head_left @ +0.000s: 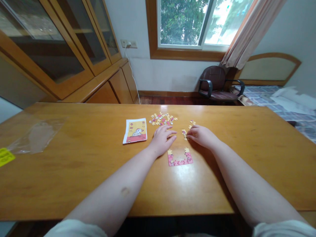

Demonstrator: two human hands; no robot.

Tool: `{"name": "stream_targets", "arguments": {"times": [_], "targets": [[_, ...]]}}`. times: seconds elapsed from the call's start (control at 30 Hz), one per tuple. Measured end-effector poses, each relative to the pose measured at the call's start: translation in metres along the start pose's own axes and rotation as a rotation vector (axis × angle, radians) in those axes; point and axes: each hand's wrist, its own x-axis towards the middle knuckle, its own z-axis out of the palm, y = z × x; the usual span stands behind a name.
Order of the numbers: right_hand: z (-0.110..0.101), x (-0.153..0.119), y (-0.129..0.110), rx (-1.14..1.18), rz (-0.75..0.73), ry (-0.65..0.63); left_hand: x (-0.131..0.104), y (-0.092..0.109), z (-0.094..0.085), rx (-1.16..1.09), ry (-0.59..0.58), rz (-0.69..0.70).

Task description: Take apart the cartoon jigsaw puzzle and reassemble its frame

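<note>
In the head view, a U-shaped puzzle border (181,162) is laid on the surface (86,174), with loose pieces (163,120) spread at its eleven o'clock and a picture card (135,131) placed at its ten o'clock. The left hand (162,138) is held near the loose pieces, its grip released and fingers spread. At the border's twelve o'clock, a small joined cluster (184,132) is touched by the right hand (202,135), though whether its grip is clenched cannot be told.

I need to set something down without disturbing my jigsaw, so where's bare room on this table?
The wooden table is bare between the plastic bag and the picture sheet, and right of the right forearm. It's crowded around the left hand and right hand: loose jigsaw pieces beyond, U-shaped jigsaw section nearer.
</note>
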Motion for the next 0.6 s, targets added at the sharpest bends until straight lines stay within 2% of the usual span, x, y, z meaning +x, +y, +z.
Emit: {"name": "stream_targets", "arguments": {"times": [0.17,0.3,0.43,0.6], "targets": [[0.005,0.001,-0.003,0.009,0.033,-0.019,0.001,-0.001,-0.001,-0.006,0.032,-0.026],[0.006,0.001,-0.005,0.015,0.063,0.027,0.005,-0.011,-0.005,-0.004,0.024,-0.062],[0.006,0.001,-0.004,0.006,0.012,0.023,0.009,-0.024,-0.008,0.072,0.055,-0.139],[0.007,-0.001,-0.013,-0.033,0.080,-0.012,0.008,-0.027,-0.011,0.190,0.076,-0.184]]}}
